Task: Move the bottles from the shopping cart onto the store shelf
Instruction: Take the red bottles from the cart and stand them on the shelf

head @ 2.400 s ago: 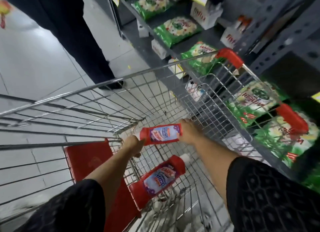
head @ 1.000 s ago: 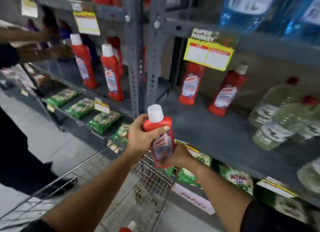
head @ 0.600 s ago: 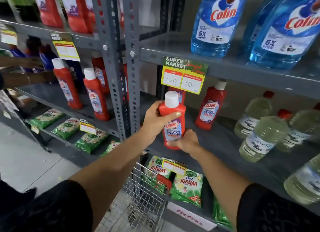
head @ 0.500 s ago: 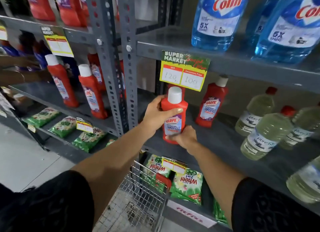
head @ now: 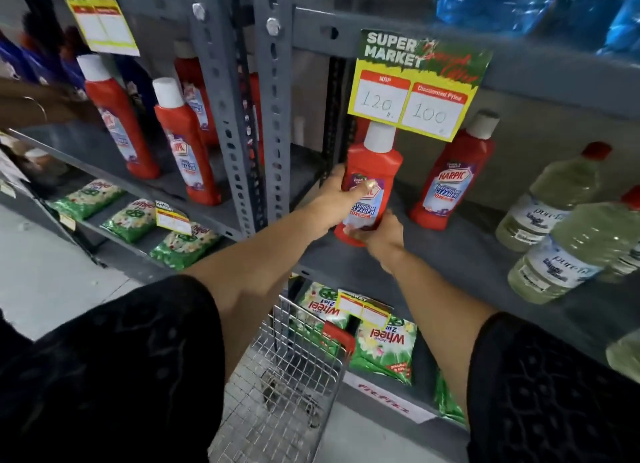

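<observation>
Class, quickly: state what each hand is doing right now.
Left hand: closed around the red bottle, thumb across its label.
Right hand: fingers closed on the same bottle's base.

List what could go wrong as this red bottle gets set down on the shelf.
1. The held red Harpic bottle tilts; released early by the left hand and right hand, it might topple toward the shelf edge.
2. Its white cap sits just under the hanging price tag; lifting could snag it.
</observation>
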`<state>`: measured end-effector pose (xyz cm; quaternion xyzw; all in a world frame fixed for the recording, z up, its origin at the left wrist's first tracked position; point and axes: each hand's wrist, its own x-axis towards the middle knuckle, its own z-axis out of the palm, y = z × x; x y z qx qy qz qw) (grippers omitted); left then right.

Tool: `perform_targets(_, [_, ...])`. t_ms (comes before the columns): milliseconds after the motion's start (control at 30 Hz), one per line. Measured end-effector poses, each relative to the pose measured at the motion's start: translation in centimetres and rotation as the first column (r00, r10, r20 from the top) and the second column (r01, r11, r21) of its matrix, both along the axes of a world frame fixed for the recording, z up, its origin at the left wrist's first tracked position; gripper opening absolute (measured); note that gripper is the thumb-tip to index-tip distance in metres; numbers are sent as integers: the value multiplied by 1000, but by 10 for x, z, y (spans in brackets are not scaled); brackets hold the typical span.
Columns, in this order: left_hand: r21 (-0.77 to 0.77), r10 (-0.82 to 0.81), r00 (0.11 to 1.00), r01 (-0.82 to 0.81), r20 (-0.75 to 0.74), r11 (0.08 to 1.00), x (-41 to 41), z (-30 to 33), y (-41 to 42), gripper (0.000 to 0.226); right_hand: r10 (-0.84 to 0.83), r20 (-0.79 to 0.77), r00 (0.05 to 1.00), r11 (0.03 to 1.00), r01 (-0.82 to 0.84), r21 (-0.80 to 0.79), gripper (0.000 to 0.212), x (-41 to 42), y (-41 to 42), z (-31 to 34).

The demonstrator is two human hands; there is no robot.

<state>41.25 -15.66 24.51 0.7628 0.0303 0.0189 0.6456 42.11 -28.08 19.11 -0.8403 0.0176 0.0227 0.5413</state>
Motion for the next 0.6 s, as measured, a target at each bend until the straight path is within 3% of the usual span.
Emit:
perform_targets(133, [-60,28,1000,-28,8,998,-30,-17,10,47,-95,30,995,995,94,14,88,-13,6,3])
perform_targets(267, [130,122,988,-133,95,982,-101,-66,40,17,-157,196,968,986,144,79,92,-63,19,-23])
perform_targets(333, [251,127,992,-127,15,960,-147,-101,56,10,-127,250,960,992,130,3,92,-97,30,-44])
perform_targets(433, [254,163,974,-119,-159,960,-208,-150,82,12,-78,327,942,994,99,-46,86,-138,48,-73])
perform_targets(500, [361,249,934,-147,-255,921,-251,-182,103,13,-18,331,943,993,56,-106,81,-168,65,-96])
perform_targets(567, [434,302,877,-123,-373,893,-296,-212,122,10,79,270,959,978,-23,-206,74,-193,79,-119])
perform_targets(600, [444,310,844,-97,-437,891,-319,-228,132,8,176,160,971,953,-128,-274,70,-203,87,-133])
